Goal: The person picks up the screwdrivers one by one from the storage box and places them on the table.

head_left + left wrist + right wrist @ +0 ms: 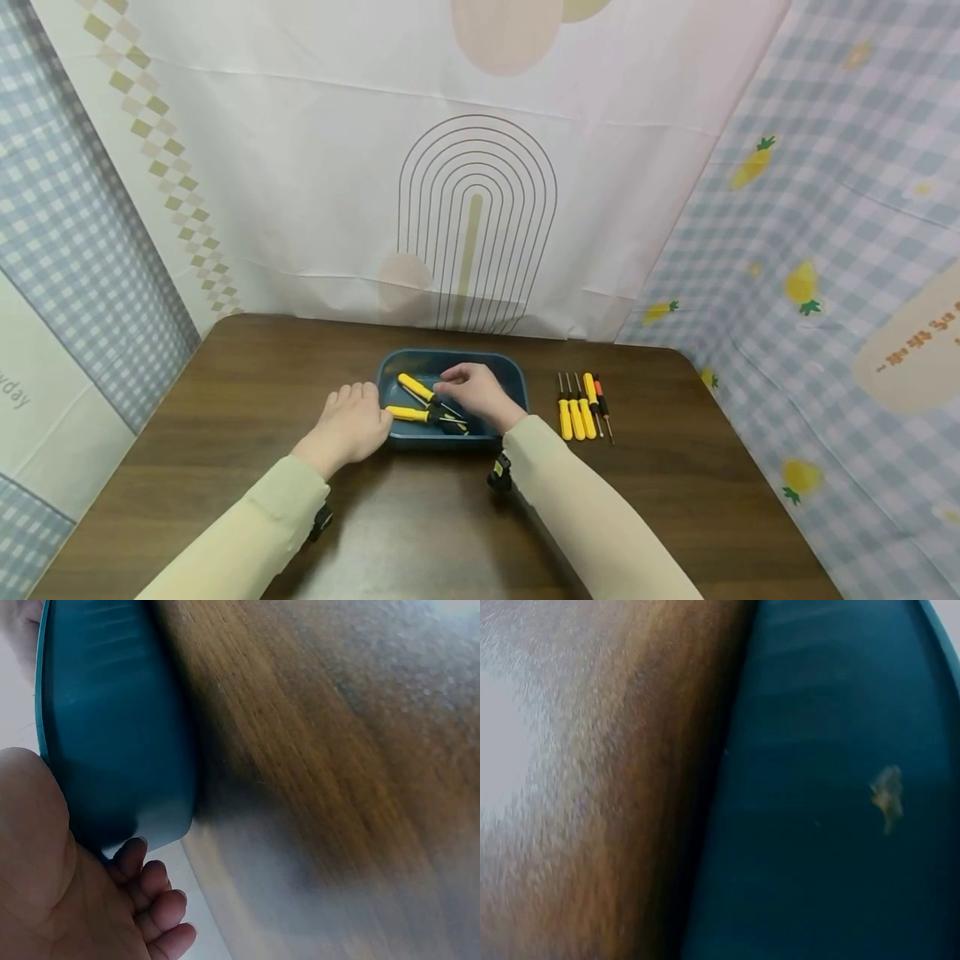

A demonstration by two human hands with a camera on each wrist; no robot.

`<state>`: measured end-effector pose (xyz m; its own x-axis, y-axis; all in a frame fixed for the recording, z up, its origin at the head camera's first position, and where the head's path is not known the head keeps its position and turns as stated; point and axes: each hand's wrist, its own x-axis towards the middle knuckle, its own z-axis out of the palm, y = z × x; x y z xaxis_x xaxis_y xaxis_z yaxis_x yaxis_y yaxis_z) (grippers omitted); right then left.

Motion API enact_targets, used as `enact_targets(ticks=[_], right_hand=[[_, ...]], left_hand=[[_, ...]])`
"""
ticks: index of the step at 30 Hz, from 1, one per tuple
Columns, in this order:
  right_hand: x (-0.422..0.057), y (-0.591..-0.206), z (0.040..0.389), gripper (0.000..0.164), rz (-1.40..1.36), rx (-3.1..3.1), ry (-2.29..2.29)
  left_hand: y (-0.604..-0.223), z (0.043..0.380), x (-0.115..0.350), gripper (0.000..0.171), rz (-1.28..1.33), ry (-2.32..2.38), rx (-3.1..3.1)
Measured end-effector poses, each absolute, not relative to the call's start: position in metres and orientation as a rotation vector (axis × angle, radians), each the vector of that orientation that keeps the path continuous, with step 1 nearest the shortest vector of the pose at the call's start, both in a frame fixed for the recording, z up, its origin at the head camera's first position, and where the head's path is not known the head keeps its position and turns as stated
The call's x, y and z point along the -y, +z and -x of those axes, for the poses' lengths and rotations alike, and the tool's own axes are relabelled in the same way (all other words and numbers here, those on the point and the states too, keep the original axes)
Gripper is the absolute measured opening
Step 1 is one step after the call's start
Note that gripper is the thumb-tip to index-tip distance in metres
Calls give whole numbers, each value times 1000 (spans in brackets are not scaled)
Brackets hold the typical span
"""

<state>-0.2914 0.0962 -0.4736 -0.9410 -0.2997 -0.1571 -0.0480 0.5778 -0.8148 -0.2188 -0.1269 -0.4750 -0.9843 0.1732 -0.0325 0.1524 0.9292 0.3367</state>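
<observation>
A dark blue plastic bin holds several screwdrivers with yellow-and-black handles, among them an upper screwdriver and a lower screwdriver. At the bin's left end my left hand grips the rim, its thumb at the rim and its fingers by the outer end wall. The left wrist view shows those fingers slightly bent near the corner. My right hand is over the bin's right half, fingers loosely bent, with nothing seen between them. Only the bin's outer wall and the table show in the right wrist view.
On the brown wooden table, right of the bin, a row of screwdrivers lies side by side, mostly yellow-handled. A thin red-and-black screwdriver ends the row. Printed cloth hangs behind the table.
</observation>
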Motion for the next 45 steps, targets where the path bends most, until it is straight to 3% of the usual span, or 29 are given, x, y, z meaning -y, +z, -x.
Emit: enact_targets(ticks=[23,45], right_hand=[[-82,-484,292,14,251,-2552,-1225],[-73,-481,292,10,218,-2636,-1075]], left_hand=[[-474,218,127,33,-259,535,-3014],[-474,217,127,35,-249,549,-3014]])
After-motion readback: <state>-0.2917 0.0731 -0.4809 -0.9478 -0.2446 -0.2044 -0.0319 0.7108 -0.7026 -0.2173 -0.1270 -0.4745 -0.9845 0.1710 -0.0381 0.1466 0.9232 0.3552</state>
